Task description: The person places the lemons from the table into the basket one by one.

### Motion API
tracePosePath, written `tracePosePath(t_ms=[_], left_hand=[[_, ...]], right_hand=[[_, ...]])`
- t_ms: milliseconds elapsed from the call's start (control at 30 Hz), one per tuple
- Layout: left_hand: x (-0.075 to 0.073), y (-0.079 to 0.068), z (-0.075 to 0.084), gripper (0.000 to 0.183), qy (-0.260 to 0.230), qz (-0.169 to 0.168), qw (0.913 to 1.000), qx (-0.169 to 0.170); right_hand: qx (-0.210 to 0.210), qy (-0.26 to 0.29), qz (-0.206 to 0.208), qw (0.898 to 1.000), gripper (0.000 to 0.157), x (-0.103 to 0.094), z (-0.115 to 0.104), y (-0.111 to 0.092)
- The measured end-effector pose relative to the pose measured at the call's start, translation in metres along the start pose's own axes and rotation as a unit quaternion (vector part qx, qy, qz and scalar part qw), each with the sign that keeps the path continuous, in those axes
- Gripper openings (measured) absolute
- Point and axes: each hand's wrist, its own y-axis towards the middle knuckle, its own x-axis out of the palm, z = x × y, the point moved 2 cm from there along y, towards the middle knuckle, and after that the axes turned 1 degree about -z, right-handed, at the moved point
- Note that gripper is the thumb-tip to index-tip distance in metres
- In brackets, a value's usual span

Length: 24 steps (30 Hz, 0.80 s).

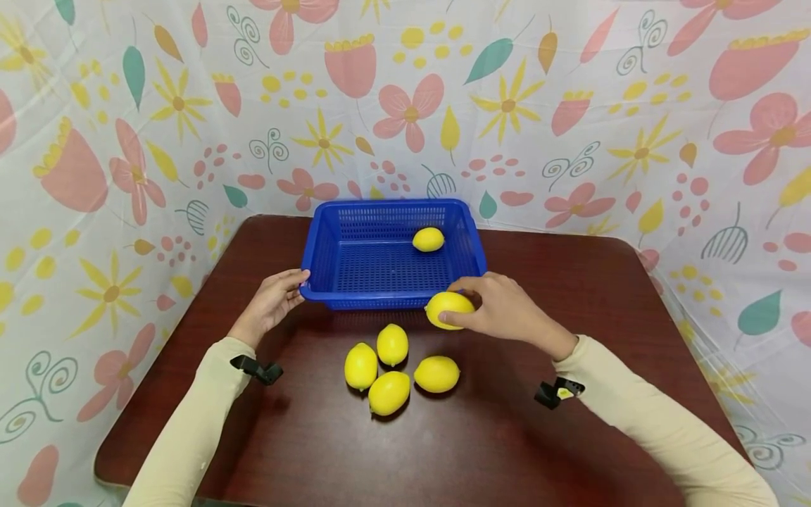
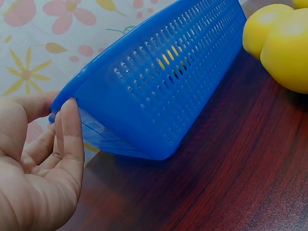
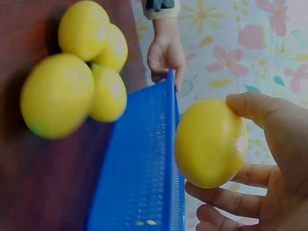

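A blue plastic basket point(image 1: 393, 296) with slotted walls stands toward the back of the table. One lemon point(image 1: 428, 239) lies inside it, near the back right. My left hand point(image 1: 274, 301) pinches the basket's rim at the front left corner, thumb on one side and fingers beneath, as the left wrist view shows. Over the front right of the rim, my right hand point(image 1: 507, 310) holds another lemon point(image 3: 211, 143) between thumb and fingers. In front of the basket several lemons point(image 1: 389, 393) lie grouped on the table, a few touching or nearly so.
The dark reddish-brown table point(image 1: 304, 436) has rounded corners. A white cloth point(image 1: 405, 91) printed with flowers and leaves hangs behind and at both sides of it. Each wrist carries a small black camera mount point(image 1: 256, 369) over a cream sleeve.
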Motion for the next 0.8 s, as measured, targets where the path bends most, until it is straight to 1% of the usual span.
tracePosePath(t_ms=[133, 267, 367, 633, 800], left_hand=[[-0.001, 0.000, 0.001, 0.020, 0.006, -0.001, 1.0000, -0.003], [-0.002, 0.000, 0.002, 0.023, 0.007, -0.005, 1.0000, 0.000], [-0.003, 0.001, 0.002, 0.023, 0.006, -0.003, 1.0000, 0.001], [-0.002, 0.001, 0.000, 0.014, -0.009, 0.002, 1.0000, 0.001], [-0.002, 0.003, -0.002, 0.019, -0.009, 0.000, 1.0000, 0.000]], right_hand=[[-0.028, 0.004, -0.007, 1.000, 0.049, -0.015, 0.003, 0.015], [-0.060, 0.005, -0.018, 0.998, 0.047, -0.024, 0.010, 0.032], [-0.073, 0.002, -0.027, 0.997, 0.047, -0.029, 0.018, 0.046], [-0.075, -0.007, -0.050, 0.996, 0.052, -0.037, 0.040, 0.093], [-0.074, -0.006, -0.065, 0.995, 0.051, -0.034, 0.051, 0.127]])
